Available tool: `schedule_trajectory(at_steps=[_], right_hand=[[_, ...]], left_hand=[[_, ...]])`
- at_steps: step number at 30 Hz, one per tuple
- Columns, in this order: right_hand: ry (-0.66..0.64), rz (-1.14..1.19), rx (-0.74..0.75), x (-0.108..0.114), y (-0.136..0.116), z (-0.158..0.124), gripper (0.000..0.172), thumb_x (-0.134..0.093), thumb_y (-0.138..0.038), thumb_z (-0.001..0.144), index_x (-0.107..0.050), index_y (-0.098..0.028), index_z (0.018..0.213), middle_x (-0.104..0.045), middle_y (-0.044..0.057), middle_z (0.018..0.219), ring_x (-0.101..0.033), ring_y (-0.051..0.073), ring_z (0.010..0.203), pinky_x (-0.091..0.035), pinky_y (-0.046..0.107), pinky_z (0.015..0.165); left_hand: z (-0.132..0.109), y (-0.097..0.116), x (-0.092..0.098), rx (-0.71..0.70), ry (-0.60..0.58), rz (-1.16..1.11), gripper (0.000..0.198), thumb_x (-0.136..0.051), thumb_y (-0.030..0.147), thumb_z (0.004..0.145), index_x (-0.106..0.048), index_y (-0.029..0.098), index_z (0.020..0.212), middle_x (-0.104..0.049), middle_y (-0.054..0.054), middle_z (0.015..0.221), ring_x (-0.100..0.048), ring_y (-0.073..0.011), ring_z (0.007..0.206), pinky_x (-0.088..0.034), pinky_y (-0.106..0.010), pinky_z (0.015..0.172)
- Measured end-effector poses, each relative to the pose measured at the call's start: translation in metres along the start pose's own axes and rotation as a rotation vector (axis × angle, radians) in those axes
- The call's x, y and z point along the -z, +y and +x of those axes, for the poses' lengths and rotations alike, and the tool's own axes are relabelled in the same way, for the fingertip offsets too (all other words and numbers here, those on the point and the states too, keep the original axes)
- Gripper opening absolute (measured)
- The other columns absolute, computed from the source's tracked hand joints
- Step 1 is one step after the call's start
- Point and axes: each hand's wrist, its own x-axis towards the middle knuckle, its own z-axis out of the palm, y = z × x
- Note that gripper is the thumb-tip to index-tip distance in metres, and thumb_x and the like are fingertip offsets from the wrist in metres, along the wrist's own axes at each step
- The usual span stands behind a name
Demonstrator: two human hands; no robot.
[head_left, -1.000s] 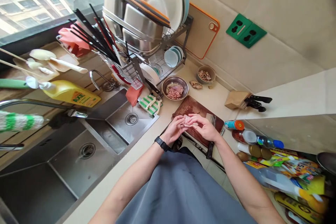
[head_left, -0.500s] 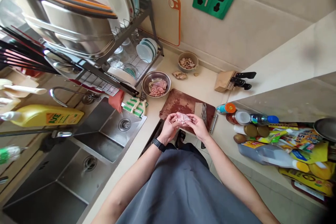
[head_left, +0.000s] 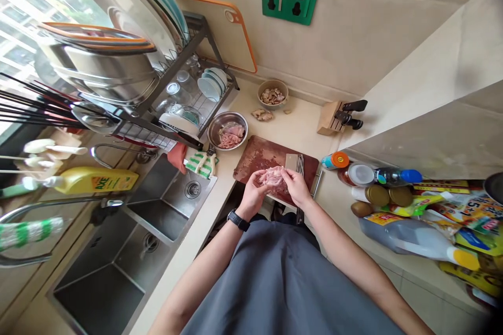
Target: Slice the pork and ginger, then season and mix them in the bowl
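Note:
My left hand [head_left: 253, 193] and my right hand [head_left: 296, 188] together pinch a piece of raw pink meat [head_left: 273, 177] just above a dark brown, meat-stained cutting board [head_left: 255, 159]. A cleaver [head_left: 294, 163] lies on the board right next to my right hand, its handle partly hidden behind that hand. Beyond the board, a steel bowl [head_left: 228, 132] holds more raw meat. A black wristwatch [head_left: 238, 220] sits on my left wrist.
A double steel sink [head_left: 157, 235] lies to the left, with a dish rack [head_left: 173, 84] behind it. A small bowl of pale pieces [head_left: 272, 95] and a wooden knife block [head_left: 334, 118] stand along the wall. Several bottles and packets [head_left: 404, 214] crowd the right.
The whole view has rotated and shifted as my head turned, so the counter looks more level. My hands remain on the meat above the board.

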Motion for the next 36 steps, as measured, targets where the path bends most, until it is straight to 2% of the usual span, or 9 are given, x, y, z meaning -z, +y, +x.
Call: schedule_trajectory(at_steps=[5,9,16,20,23,27,29,33,36], right_hand=[[-0.002,0.245,-0.200,0.002,0.008,0.003,0.047,-0.077,-0.061,0.072,-0.070,-0.020,0.095,-0.076,0.005,0.097,-0.070,0.022,0.088,-0.056,0.037,0.080],[-0.013,0.240,-0.268,0.006,0.015,0.011,0.050,-0.078,-0.061,0.069,-0.069,-0.020,0.097,-0.076,0.005,0.094,-0.070,0.021,0.082,-0.056,0.035,0.073],[-0.089,-0.354,0.209,0.008,-0.009,0.029,0.023,-0.059,-0.042,0.092,-0.072,-0.025,0.100,-0.074,0.004,0.112,-0.064,0.022,0.110,-0.044,0.042,0.104],[-0.175,-0.714,0.370,0.017,-0.003,0.019,0.025,-0.058,-0.019,0.087,-0.071,-0.027,0.107,-0.069,0.004,0.123,-0.051,0.024,0.130,-0.038,0.045,0.112],[0.046,-0.938,0.270,0.029,0.024,0.000,0.033,-0.055,-0.015,0.085,-0.067,-0.024,0.114,-0.065,0.008,0.123,-0.054,0.025,0.123,-0.041,0.046,0.109],[0.404,-1.213,-0.089,0.038,0.061,-0.027,0.041,-0.056,-0.029,0.089,-0.057,-0.016,0.127,-0.054,0.018,0.123,-0.056,0.032,0.113,-0.048,0.047,0.096],[0.445,-1.302,-0.174,0.038,0.072,-0.033,0.050,-0.059,-0.035,0.088,-0.051,-0.013,0.133,-0.050,0.021,0.123,-0.054,0.036,0.113,-0.048,0.048,0.094],[0.484,-1.324,-0.155,0.042,0.081,-0.029,0.052,-0.057,-0.035,0.090,-0.045,-0.012,0.135,-0.048,0.020,0.123,-0.052,0.035,0.115,-0.047,0.047,0.095],[0.493,-1.258,-0.180,0.050,0.085,-0.027,0.050,-0.058,-0.034,0.089,-0.046,-0.014,0.134,-0.051,0.019,0.119,-0.055,0.034,0.111,-0.046,0.047,0.095]], left_hand=[[0.002,-0.003,0.006,0.117,0.017,-0.119,0.057,-0.082,0.010,0.057,-0.057,0.022,0.107,-0.066,-0.002,0.113,-0.066,-0.0158,0.092,-0.054,-0.027,0.075],[0.016,-0.002,0.017,0.180,0.023,-0.083,0.060,-0.082,0.009,0.054,-0.056,0.022,0.106,-0.067,-0.002,0.111,-0.067,-0.0159,0.089,-0.054,-0.029,0.077],[0.064,0.025,0.032,-0.125,-0.116,0.303,0.047,-0.075,0.014,0.065,-0.061,0.022,0.109,-0.070,-0.006,0.106,-0.066,-0.0203,0.099,-0.048,-0.039,0.097],[0.090,0.034,0.062,-0.261,-0.323,0.675,0.034,-0.062,0.006,0.067,-0.072,0.025,0.093,-0.071,-0.006,0.109,-0.057,-0.0265,0.122,-0.034,-0.047,0.114],[0.104,0.027,0.089,-0.329,-0.373,0.924,0.035,-0.054,0.003,0.069,-0.073,0.025,0.087,-0.070,-0.006,0.108,-0.056,-0.0270,0.120,-0.033,-0.047,0.115],[0.106,0.015,0.102,-0.362,-0.236,1.214,0.036,-0.050,0.007,0.079,-0.071,0.024,0.103,-0.065,-0.010,0.114,-0.056,-0.0282,0.113,-0.039,-0.045,0.106],[0.101,0.011,0.097,-0.372,-0.232,1.328,0.034,-0.050,0.011,0.083,-0.070,0.024,0.108,-0.062,-0.012,0.119,-0.052,-0.0300,0.115,-0.038,-0.046,0.105],[0.096,0.001,0.072,-0.378,-0.395,1.356,0.029,-0.052,0.017,0.088,-0.068,0.026,0.111,-0.060,-0.012,0.124,-0.049,-0.0317,0.118,-0.035,-0.047,0.105],[0.099,-0.011,0.052,-0.364,-0.270,1.338,0.029,-0.055,0.022,0.089,-0.064,0.026,0.117,-0.056,-0.013,0.130,-0.045,-0.0343,0.123,-0.031,-0.049,0.107]])
